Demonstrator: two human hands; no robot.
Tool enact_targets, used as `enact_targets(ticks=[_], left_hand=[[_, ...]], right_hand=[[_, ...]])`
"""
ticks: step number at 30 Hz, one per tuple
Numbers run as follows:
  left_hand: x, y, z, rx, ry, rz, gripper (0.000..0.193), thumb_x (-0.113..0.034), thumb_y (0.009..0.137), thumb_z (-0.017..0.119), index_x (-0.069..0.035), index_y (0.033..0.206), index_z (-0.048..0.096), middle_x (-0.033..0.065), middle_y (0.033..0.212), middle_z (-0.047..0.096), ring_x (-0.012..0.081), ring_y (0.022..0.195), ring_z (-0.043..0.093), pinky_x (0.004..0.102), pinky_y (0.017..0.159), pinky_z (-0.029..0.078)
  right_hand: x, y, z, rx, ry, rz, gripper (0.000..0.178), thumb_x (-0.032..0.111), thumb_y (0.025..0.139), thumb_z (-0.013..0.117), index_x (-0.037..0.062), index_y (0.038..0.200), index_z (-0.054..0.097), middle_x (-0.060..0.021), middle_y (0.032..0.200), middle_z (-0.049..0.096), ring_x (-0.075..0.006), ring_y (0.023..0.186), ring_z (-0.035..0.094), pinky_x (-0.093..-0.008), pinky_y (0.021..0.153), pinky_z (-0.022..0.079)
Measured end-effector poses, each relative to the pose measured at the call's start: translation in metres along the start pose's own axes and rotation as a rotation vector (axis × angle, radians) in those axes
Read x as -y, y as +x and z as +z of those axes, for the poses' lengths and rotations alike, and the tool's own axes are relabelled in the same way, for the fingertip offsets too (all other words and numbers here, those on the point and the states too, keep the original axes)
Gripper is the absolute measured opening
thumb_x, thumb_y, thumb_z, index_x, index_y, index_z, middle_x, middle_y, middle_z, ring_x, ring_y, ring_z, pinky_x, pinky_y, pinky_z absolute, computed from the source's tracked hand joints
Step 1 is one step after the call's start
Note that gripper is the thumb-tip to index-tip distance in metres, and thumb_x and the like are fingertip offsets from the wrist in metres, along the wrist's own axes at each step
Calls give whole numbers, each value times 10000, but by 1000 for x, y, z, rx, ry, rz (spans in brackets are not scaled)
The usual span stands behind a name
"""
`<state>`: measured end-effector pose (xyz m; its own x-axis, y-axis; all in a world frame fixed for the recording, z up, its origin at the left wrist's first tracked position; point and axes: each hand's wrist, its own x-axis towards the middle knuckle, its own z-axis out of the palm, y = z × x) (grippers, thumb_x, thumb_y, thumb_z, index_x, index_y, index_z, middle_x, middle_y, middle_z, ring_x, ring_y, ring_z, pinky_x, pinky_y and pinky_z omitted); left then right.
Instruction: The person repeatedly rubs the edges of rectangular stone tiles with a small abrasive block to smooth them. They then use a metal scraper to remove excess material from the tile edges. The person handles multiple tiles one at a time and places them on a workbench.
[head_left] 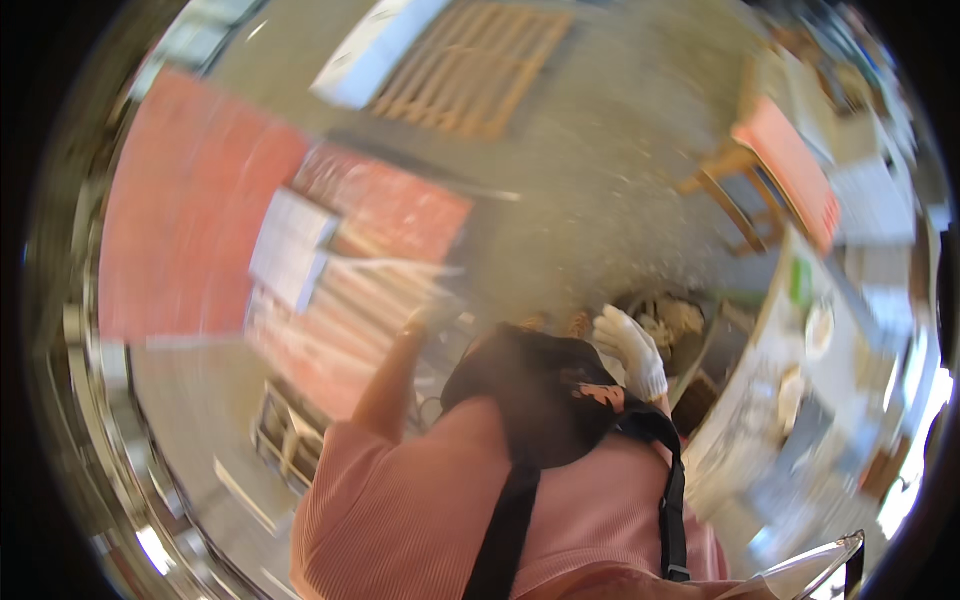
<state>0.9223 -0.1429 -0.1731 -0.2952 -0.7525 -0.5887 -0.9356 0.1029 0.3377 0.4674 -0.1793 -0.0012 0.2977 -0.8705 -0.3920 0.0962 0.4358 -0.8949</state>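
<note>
My right hand (pixel 628 345), in a white glove, hangs beside the black apron (pixel 530 400) at my front. Its fingers are stretched out and nothing shows in them. Motion smears my left hand (pixel 432 312), which reaches over the near edge of a red table (pixel 390 205). Long pale strips (pixel 370 290) lie across that table close to my left hand. Whether the hand touches or grips one cannot be made out. A white box-like stack (pixel 292 245) sits on the red surface beyond the strips.
A larger red panel (pixel 190 220) adjoins on the left. Ahead lie a wooden pallet (pixel 475 65) and a long white block (pixel 375 55). To my right stand a cluttered worktable (pixel 740 430), a wooden chair with a red seat (pixel 790 170) and a container of scraps (pixel 670 315).
</note>
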Motion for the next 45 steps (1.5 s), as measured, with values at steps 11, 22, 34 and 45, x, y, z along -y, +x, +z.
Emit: enact_targets(ticks=[11,22,34,45], left_hand=[[-20,-78,126,-123,-256,-357,331,-227,1000,509,-125,1262,683,142,1256,692,308,1159,656,424,994,514],[-69,-112,139,-374,-538,-519,366,-203,1003,510,-142,1331,659,101,1357,646,312,1221,624,394,1072,473],[2,-127,87,-520,-939,-1071,427,-364,961,620,-150,1330,647,141,1374,635,349,1219,614,413,1041,482],[-38,-137,42,-718,-1241,-1497,817,-498,834,755,-74,1486,506,275,1331,636,375,1254,615,420,1027,487]], right_hand=[[-37,123,-136,405,495,507,490,382,1034,562,59,1402,574,-126,1337,651,-211,1109,659,-319,846,519],[55,188,-10,327,-352,373,641,440,981,613,36,1472,529,-221,1398,602,-322,1230,615,-429,1020,476],[-15,314,-35,380,-1148,385,618,396,949,614,-68,1354,579,-279,1344,619,-359,1260,600,-389,1055,450],[21,503,156,731,-1312,77,701,467,951,597,-44,1427,540,-249,1475,539,-354,1410,479,-388,1170,347]])
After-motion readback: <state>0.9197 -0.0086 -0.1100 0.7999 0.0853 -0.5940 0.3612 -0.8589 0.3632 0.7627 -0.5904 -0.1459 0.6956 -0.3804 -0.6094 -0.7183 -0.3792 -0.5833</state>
